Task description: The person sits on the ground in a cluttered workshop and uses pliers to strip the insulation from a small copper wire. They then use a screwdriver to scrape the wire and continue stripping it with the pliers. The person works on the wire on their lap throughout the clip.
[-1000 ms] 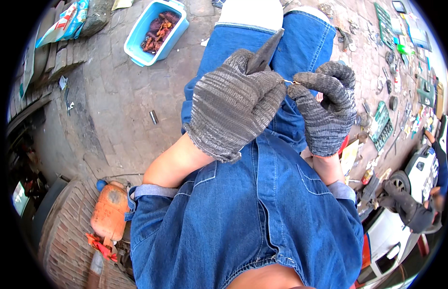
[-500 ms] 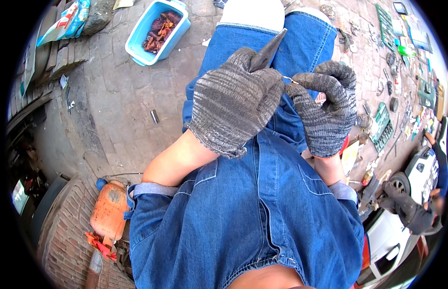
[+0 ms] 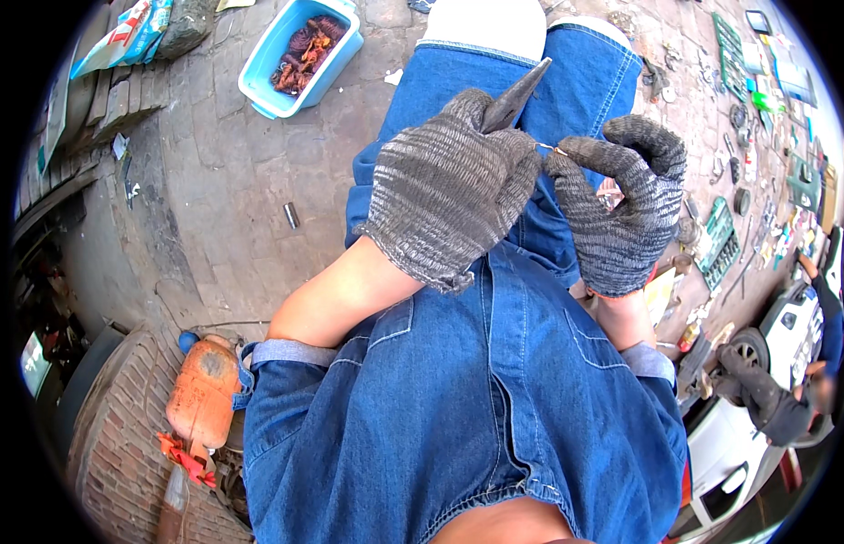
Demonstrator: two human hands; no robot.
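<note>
My left hand [image 3: 449,190], in a grey knit glove, is closed around a dark pointed tool [image 3: 520,91] whose tip points up and right, above my lap. Between it and my right hand [image 3: 621,204], also gloved, runs a thin pale wire-like piece [image 3: 547,148]. The thumb and forefinger of my right hand are pinched on its right end, while the other fingers curl. The piece's left end is hidden at the left glove's fingertips. Both hands are over my denim-covered legs [image 3: 585,68].
On the paving lie a blue tub [image 3: 336,72] with reddish-brown contents, a metal cylinder [image 3: 291,215] and a bag [image 3: 122,36]. An orange tank [image 3: 198,390] is lower left. Tool cases [image 3: 717,245] and scattered parts cover the right, where a co-worker [image 3: 771,399] is beside a white car [image 3: 707,453].
Both my hands have shifted slightly right, together with the dark tool and the thin piece. Their grips look the same.
</note>
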